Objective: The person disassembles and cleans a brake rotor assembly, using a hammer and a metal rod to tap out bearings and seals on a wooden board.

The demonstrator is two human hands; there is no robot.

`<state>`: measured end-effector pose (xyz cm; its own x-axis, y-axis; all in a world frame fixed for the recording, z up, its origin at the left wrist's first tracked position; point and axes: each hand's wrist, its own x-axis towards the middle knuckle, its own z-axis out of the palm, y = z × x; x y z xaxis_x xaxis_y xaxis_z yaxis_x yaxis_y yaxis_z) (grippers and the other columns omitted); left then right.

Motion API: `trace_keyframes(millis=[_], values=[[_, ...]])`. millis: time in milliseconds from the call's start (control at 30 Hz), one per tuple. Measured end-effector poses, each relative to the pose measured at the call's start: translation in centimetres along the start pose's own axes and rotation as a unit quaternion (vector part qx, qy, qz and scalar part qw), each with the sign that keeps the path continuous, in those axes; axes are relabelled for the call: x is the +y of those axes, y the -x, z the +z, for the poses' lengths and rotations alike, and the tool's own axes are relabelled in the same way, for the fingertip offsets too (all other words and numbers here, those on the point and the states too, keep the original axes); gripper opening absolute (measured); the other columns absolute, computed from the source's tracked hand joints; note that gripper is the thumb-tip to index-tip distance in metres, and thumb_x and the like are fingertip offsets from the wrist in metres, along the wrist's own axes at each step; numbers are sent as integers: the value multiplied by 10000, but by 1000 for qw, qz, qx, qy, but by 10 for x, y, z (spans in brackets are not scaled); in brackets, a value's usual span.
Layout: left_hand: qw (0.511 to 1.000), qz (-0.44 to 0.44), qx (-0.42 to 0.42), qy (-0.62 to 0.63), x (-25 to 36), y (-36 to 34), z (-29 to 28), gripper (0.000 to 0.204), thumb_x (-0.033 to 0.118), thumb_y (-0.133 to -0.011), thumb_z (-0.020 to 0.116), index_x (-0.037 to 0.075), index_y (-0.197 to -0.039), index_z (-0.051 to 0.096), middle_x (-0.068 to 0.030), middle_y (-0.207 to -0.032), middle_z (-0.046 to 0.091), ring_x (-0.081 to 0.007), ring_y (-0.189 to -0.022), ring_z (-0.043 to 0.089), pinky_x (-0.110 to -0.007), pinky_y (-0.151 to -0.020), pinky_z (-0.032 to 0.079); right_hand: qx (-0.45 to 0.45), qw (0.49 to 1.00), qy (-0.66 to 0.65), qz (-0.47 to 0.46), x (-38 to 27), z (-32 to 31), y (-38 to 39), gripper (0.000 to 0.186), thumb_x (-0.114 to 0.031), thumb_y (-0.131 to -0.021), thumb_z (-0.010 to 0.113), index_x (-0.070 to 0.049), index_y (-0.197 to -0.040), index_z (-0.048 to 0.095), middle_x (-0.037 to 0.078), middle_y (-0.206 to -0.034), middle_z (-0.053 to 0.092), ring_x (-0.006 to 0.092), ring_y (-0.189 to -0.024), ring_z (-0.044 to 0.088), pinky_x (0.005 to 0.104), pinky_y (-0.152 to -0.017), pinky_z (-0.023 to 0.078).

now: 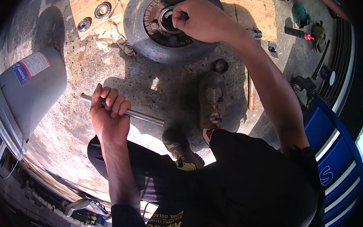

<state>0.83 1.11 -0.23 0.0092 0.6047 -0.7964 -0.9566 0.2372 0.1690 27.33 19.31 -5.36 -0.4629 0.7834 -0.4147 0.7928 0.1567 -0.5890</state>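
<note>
Grasping 1 metal rod (144, 117) in L hand (110, 111); R hand (198, 21) curled at centre of 1 wheel disc (152, 26), can't tell if it's gripping anything. 2 bearings (103, 16) nearby; 1 blk ring (225, 65) nr boot (212, 97). 1 grey bucket (38, 89), contents not visible. Disc sits on cardboard (262, 8): smooth dk-grey outer band, rusty-brown middle, shiny bore rim.

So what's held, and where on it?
Left hand: a metal bar, gripped around its shaft, nearer the left end. Right hand, at the wheel hub: something dark at the fingers, can't tell if held.
</note>
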Motion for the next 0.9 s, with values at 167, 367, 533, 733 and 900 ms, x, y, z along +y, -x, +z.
trace_keyframes(millis=[167,367,533,733,900], values=[[1000,-1,4,-7,0,-2,-1,312,251,-1106,479,104,-832,500,40,-633,313,-86,-507,245,-262,-515,258,111,988,-91,-53,5,-32,15,250,-20,-880,668,-11,-1127,707,223,-997,725,385,-929,696,443,-829,536],[1000,-5,21,-19,0,-3,-1,300,243,-1101,491,107,-834,494,39,-635,313,-79,-506,244,-258,-514,261,118,983,49,-129,1,-44,23,266,-46,-860,692,-69,-1121,736,158,-1079,656,356,-1067,624,428,-881,516],[999,-8,26,-26,-4,-3,5,292,241,-1098,497,110,-837,498,43,-637,318,-73,-506,245,-252,-513,262,130,896,311,-289,0,-41,27,331,-70,-839,687,-124,-1162,738,94,-1222,569,308,-1216,510,382,-1006,487],[998,5,35,-47,-3,2,6,272,257,-1082,524,128,-843,510,57,-631,318,-67,-510,257,-247,-528,266,81,863,395,-305,6,-33,23,370,-104,-851,663,-85,-1217,714,106,-1300,553,301,-1291,477,378,-1097,454],[998,9,31,-45,-2,2,8,263,259,-1073,534,136,-842,507,63,-633,314,-65,-518,258,-247,-538,266,103,834,389,-377,15,-36,13,301,-125,-851,663,-74,-1142,722,125,-1241,572,296,-1252,496,393,-1060,465]])
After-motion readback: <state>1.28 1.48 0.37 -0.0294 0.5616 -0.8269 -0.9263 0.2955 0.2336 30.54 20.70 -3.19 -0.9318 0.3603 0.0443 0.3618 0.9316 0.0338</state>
